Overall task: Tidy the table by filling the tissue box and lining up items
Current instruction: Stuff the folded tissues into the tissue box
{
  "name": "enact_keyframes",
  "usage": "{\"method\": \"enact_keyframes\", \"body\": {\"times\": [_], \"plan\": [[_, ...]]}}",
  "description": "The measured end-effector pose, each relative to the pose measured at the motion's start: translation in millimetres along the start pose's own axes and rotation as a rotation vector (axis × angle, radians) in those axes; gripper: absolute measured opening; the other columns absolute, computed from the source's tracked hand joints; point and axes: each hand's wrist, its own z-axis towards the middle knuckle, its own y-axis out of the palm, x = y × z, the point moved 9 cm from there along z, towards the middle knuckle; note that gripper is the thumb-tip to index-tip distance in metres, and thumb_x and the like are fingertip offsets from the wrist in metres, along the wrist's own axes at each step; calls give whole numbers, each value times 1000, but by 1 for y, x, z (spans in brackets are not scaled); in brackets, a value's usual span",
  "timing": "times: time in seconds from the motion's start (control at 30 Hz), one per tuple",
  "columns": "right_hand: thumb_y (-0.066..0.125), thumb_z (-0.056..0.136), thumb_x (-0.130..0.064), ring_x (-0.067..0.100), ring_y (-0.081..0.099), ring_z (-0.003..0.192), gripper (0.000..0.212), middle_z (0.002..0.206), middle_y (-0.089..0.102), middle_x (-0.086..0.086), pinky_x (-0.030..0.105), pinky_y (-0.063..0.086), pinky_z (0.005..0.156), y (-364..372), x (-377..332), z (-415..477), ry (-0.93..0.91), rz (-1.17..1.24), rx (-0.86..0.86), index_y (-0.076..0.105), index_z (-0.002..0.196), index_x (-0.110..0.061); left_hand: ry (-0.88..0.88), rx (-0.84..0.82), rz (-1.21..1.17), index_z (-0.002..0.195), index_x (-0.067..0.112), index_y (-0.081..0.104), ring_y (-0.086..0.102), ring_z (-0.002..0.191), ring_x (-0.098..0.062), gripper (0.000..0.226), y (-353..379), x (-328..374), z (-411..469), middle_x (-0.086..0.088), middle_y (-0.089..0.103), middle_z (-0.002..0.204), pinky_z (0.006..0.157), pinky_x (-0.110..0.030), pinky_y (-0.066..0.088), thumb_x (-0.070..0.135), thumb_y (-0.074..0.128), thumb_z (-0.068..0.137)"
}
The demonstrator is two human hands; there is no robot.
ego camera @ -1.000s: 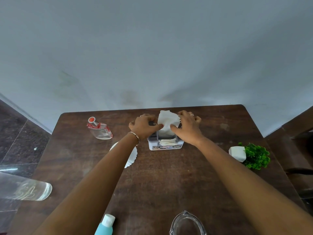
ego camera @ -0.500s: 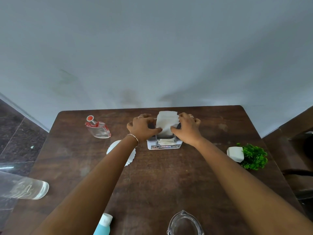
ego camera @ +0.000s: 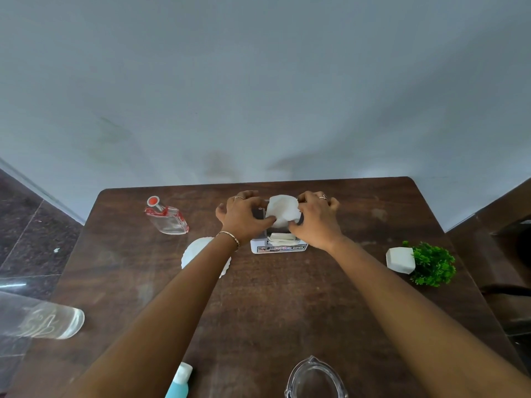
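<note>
A small white tissue box with a printed label on its front stands near the table's far middle. Folded white tissues lie inside it. Both hands hold one white tissue just above the box's open top. My left hand pinches the tissue's left edge. My right hand pinches its right edge. The tissue's lower part is hidden behind my fingers.
On the brown table: a flat glass bottle with a red cap at far left, a white paper doily under my left forearm, a toppled potted plant at right, a lying glass, a blue bottle, a clear jug.
The tissue has been drawn in between my hands, from a flat sheet to a more rounded, bunched shape, and sits a little lower over the box.
</note>
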Motion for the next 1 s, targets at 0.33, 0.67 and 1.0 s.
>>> {"method": "enact_keyframes", "body": {"times": [0.33,0.67,1.0], "plan": [[62,80,-33,19,46,113,29,115,53,-2,40,22,92,-5,3,-3,9,106,90,64,103,-16,7,-26,119,95,30,71,36,130,-19,28,3,1,4,10,49,137,109,-50,13,48,69,74],[64,78,-26,20,50,110,37,116,53,-1,41,39,97,5,27,-17,206,502,97,51,112,-20,-91,25,-107,111,29,55,50,118,-17,47,-5,-5,-8,8,58,121,101,-48,30,47,72,70],[60,82,-26,22,55,113,45,126,54,3,44,47,97,30,54,-39,446,720,8,50,125,-15,-322,71,-448,124,9,45,51,105,-18,53,-2,-33,-41,-3,50,116,87,-29,44,25,70,79]]}}
